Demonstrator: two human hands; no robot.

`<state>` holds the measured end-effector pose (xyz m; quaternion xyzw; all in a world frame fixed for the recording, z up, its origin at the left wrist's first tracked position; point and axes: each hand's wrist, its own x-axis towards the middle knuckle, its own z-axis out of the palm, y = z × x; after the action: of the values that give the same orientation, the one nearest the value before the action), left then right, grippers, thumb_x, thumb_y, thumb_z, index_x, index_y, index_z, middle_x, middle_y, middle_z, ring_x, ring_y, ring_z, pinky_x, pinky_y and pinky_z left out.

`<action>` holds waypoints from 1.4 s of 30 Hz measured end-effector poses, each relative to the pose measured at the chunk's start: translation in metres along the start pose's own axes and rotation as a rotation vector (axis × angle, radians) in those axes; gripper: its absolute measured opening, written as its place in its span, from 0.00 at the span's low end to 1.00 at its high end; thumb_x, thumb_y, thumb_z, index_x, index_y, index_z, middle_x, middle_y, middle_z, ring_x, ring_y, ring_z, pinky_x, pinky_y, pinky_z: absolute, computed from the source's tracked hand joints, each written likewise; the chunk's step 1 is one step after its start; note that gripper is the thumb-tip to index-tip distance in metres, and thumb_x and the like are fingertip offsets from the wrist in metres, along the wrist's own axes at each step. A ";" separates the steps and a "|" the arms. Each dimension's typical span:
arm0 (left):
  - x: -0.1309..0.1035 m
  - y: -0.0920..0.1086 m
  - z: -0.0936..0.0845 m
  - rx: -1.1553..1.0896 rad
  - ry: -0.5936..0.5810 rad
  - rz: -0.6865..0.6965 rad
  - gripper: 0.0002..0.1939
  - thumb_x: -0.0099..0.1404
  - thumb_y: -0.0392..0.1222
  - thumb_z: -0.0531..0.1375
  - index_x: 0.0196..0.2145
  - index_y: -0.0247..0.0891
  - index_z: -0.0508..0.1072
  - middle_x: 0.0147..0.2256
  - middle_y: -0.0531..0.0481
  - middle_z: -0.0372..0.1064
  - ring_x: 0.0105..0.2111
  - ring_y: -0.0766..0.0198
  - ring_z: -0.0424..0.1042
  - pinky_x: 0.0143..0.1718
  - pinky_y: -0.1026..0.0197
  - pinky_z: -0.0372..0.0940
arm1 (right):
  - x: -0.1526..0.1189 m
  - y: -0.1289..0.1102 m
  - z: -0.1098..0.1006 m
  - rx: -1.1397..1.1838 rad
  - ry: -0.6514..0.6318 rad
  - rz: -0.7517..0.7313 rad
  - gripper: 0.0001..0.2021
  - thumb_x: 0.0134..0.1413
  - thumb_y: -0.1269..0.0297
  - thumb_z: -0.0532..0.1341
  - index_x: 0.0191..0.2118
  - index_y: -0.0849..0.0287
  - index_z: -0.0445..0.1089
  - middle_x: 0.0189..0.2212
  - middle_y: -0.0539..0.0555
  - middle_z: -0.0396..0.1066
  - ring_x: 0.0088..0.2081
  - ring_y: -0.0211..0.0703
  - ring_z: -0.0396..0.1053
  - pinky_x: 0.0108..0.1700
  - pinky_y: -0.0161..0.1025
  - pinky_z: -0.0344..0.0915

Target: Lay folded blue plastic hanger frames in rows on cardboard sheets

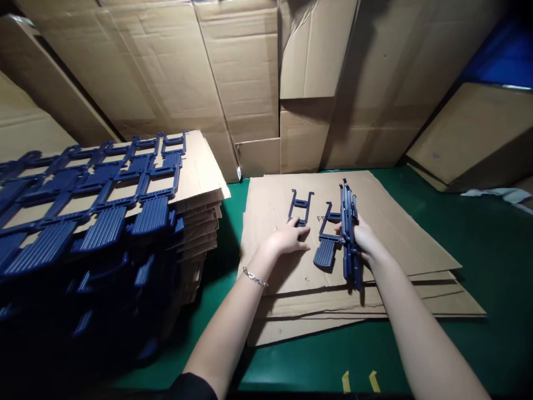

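Observation:
My right hand (366, 239) is closed around a bundle of dark blue plastic frames (348, 233), held on edge above the cardboard sheet (391, 222). One more blue frame with a ribbed plate (325, 253) sticks out flat from the bundle's left side; whether it is gripped too, I cannot tell. My left hand (286, 239), fingers spread, rests over the near end of a single blue frame (301, 204) lying on the sheet. The hand hides that frame's lower part.
At left stands a tall pile of cardboard layers (200, 172) covered with rows of blue frames (152, 214). Cardboard walls (245, 72) close off the back of the green table (458, 233). A carton (478, 133) and white cloth (499, 194) are at right; yellow tape bits (346, 382) mark the front.

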<state>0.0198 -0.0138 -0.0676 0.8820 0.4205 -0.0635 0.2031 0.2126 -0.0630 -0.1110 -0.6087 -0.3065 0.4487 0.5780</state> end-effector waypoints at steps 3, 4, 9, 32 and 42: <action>-0.001 0.007 0.004 0.038 0.048 -0.084 0.26 0.59 0.52 0.54 0.55 0.47 0.60 0.62 0.44 0.40 0.57 0.48 0.52 0.53 0.50 0.55 | -0.001 -0.001 -0.001 0.001 -0.024 -0.006 0.18 0.35 0.74 0.56 0.38 0.57 0.58 0.20 0.48 0.67 0.19 0.36 0.63 0.16 0.31 0.61; -0.003 0.006 0.004 0.042 0.057 -0.117 0.25 0.59 0.49 0.54 0.54 0.45 0.60 0.61 0.42 0.41 0.55 0.48 0.56 0.51 0.51 0.57 | -0.002 -0.001 -0.002 -0.001 -0.029 0.001 0.18 0.36 0.74 0.57 0.38 0.57 0.58 0.20 0.48 0.67 0.19 0.36 0.63 0.17 0.31 0.62; -0.011 -0.014 -0.008 0.051 0.062 -0.299 0.19 0.60 0.40 0.52 0.49 0.38 0.66 0.57 0.35 0.50 0.48 0.48 0.65 0.46 0.53 0.61 | -0.007 -0.007 0.000 -0.056 -0.026 0.030 0.18 0.37 0.74 0.58 0.40 0.57 0.59 0.22 0.48 0.68 0.19 0.36 0.64 0.17 0.32 0.62; -0.024 0.051 0.018 0.150 0.115 0.117 0.39 0.47 0.62 0.61 0.54 0.45 0.61 0.55 0.39 0.54 0.56 0.42 0.51 0.52 0.42 0.52 | -0.007 -0.008 0.001 0.220 0.139 0.066 0.12 0.41 0.71 0.59 0.35 0.54 0.60 0.27 0.46 0.62 0.17 0.27 0.56 0.24 0.36 0.70; -0.010 0.013 0.009 0.170 0.277 -0.092 0.29 0.53 0.57 0.59 0.47 0.36 0.66 0.49 0.36 0.60 0.51 0.47 0.58 0.51 0.50 0.53 | -0.004 -0.005 -0.001 0.234 0.086 0.030 0.15 0.34 0.77 0.60 0.33 0.57 0.62 0.33 0.51 0.69 0.32 0.37 0.68 0.28 0.35 0.73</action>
<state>0.0239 -0.0325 -0.0685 0.8762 0.4774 0.0141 0.0646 0.2127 -0.0666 -0.1058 -0.5605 -0.2179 0.4633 0.6510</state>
